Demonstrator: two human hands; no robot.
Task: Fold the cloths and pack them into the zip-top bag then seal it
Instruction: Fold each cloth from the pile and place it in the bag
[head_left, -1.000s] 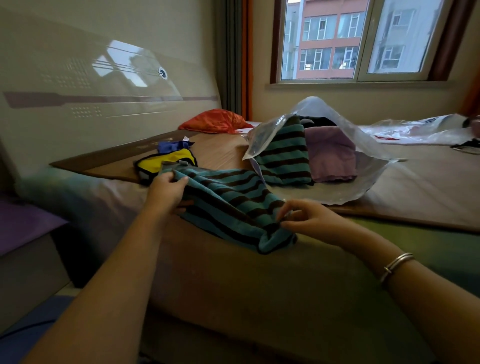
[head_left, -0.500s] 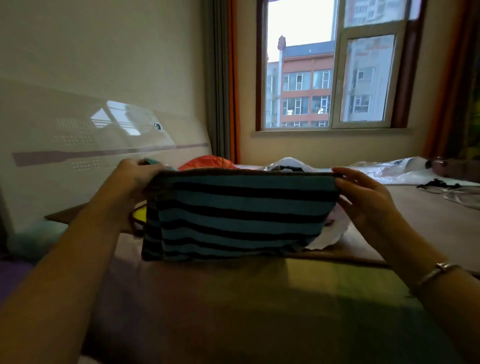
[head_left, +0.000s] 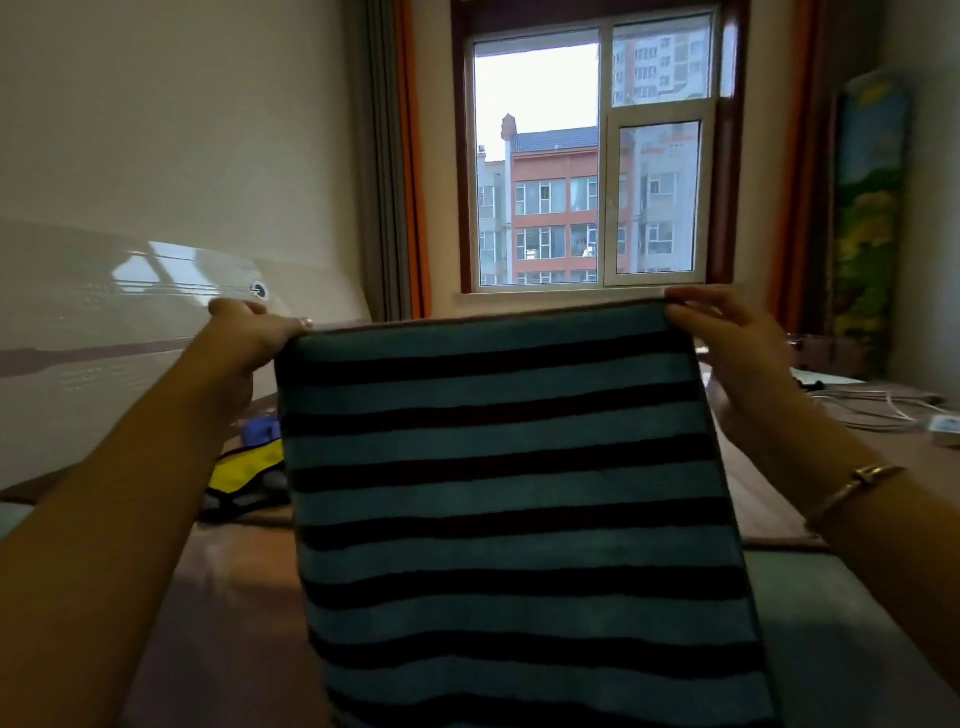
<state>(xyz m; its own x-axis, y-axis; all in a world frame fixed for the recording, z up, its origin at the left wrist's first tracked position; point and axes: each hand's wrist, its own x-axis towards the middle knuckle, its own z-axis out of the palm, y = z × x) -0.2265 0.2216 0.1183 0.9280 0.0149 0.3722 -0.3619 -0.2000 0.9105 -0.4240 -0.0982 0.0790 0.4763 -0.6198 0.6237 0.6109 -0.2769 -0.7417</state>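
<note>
Teal pile with black horizontal stripes fills the middle of the view: the striped cloth (head_left: 498, 519) hangs spread flat and upright in the air, its lower edge running out of the bottom of the picture. No label, brand or writing shows on it. Behind the cloth's top edge stands the window (head_left: 592, 161), with a red-brick building seen through the glass. The left hand (head_left: 254, 338) pinches the cloth's upper left corner, thumb on the near face and fingers curled behind. The right hand (head_left: 727, 338) pinches the upper right corner in the same way, a metal bracelet (head_left: 852, 491) on its wrist. Left of the cloth, low down, a yellow cloth with a dark border (head_left: 244, 475) lies on the brown surface, and just above it a small blue cloth (head_left: 260, 428). Right of the cloth lie white cables (head_left: 878, 408). The zip-top bag is hidden from view.
</note>
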